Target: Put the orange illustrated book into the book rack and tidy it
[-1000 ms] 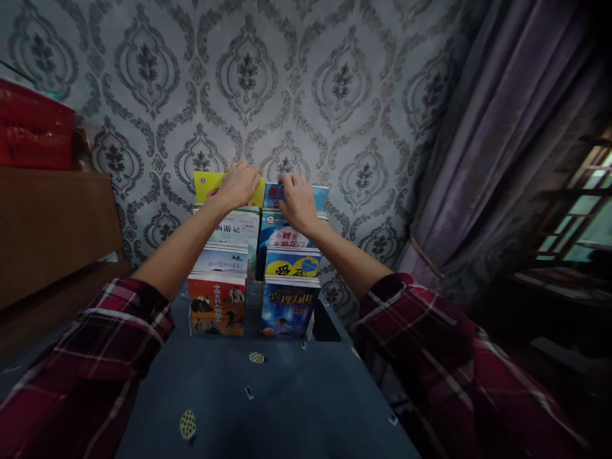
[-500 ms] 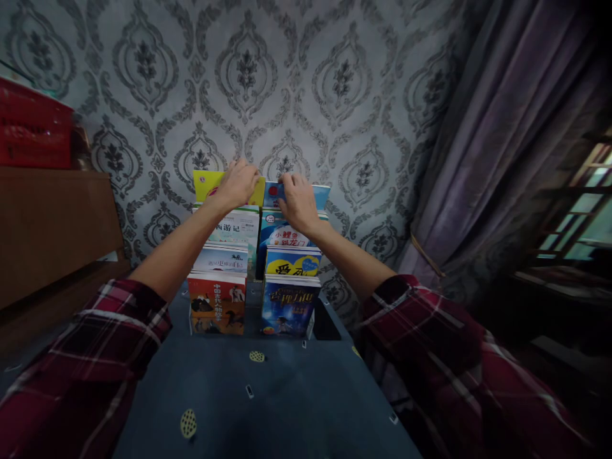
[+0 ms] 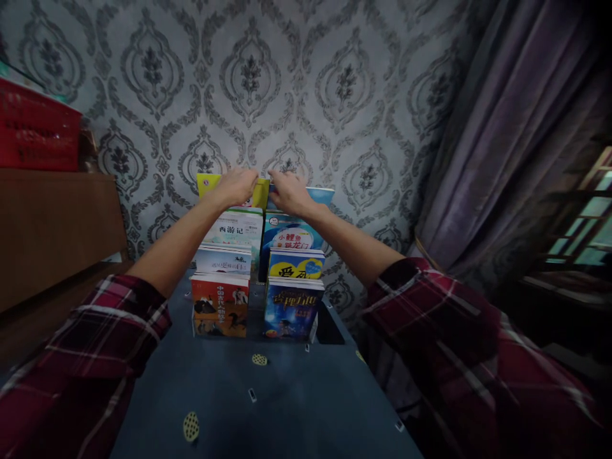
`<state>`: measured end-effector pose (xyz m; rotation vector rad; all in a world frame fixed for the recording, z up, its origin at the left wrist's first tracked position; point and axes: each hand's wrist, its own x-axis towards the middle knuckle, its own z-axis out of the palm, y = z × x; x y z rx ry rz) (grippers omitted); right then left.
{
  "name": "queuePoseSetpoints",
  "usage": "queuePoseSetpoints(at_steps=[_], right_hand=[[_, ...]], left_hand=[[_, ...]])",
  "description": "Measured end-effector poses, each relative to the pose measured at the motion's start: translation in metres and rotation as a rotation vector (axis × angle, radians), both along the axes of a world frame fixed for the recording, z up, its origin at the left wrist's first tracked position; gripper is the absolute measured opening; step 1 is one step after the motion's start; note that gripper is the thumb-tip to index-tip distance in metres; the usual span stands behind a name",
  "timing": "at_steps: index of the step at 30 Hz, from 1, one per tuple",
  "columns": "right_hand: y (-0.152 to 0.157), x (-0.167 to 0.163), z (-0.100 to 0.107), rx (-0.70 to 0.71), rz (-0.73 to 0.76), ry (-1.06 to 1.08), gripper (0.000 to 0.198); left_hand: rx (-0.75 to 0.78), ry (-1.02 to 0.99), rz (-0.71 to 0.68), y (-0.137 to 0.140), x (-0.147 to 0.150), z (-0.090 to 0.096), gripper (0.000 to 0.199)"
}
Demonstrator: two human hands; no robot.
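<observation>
Both hands at 12 o'clock on the tiered book rack (image 3: 255, 299), back row. Left hand (image 3: 238, 186) curls its grip over the yellow book (image 3: 206, 185) top edge; right hand (image 3: 290, 190) lies on the blue book (image 3: 321, 194), grip state unclear. Looks like squaring the back row; next needs even downward pressure.
</observation>
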<state>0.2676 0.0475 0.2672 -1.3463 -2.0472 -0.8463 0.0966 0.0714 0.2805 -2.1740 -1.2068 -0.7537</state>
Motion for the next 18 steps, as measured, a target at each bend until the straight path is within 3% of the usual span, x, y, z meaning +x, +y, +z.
queuePoseSetpoints(at_steps=[4,18], right_hand=[[0.011,0.001,0.004,-0.065,-0.007,0.019,0.045],[0.017,0.007,0.002,-0.073,0.136,0.156,0.058]], left_hand=[[-0.010,-0.009,0.018,-0.002,-0.001,-0.002,0.034],[-0.076,-0.023,-0.034,-0.007,-0.006,0.003,0.036]])
